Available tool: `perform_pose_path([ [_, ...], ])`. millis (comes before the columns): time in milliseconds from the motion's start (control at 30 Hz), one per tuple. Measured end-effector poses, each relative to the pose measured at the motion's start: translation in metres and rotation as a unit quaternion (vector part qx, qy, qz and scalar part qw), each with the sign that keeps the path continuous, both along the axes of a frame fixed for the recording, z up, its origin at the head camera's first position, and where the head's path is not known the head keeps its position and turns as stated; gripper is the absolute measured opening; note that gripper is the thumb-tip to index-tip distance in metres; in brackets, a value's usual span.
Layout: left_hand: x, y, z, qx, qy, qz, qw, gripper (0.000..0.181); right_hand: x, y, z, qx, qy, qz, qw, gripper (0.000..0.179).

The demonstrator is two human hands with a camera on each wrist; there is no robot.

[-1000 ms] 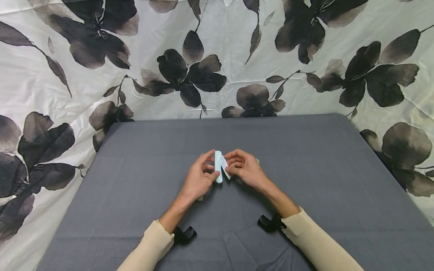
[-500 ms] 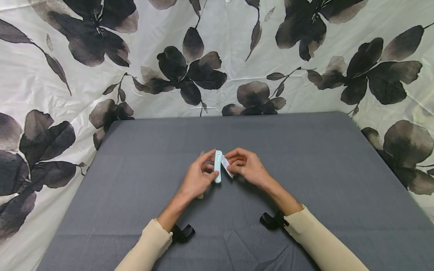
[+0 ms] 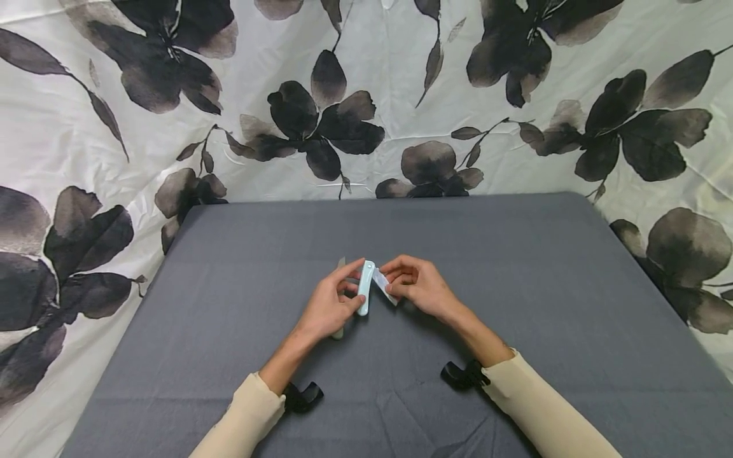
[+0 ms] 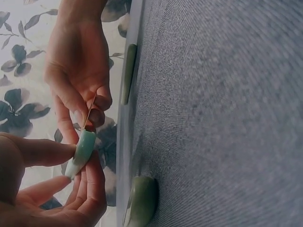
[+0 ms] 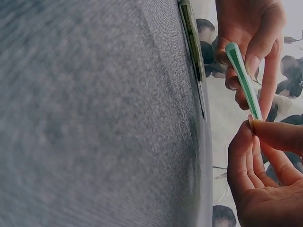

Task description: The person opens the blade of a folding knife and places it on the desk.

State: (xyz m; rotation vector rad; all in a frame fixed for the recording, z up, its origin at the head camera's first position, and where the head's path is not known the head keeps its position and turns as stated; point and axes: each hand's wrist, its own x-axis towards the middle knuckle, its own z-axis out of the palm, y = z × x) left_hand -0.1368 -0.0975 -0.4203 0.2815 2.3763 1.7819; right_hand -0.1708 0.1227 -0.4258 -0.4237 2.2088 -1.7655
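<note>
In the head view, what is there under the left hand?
Below the left hand, a green-handled knife lies on the grey cloth. Its handle end and narrow blade tip show; the hand covers its middle from above.

One left hand (image 3: 329,308) and one right hand (image 3: 420,287) are counted. One light-blue folding knife (image 3: 366,286) is counted. Two green handles (image 4: 143,201) are counted on one counter (image 3: 515,254). Two black wrist mounts (image 3: 303,398), two cream sleeves (image 3: 246,413) and one floral backdrop (image 3: 389,95) are counted.
</note>
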Motion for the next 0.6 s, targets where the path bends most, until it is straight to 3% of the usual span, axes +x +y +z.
perform_pose_path([
  [600,0.0000,-0.0053,-0.0015,-0.011,0.000,-0.033,0.9994,0.068,0.0014,0.0063,0.0038,0.026,-0.001,0.001,0.9997,0.030],
])
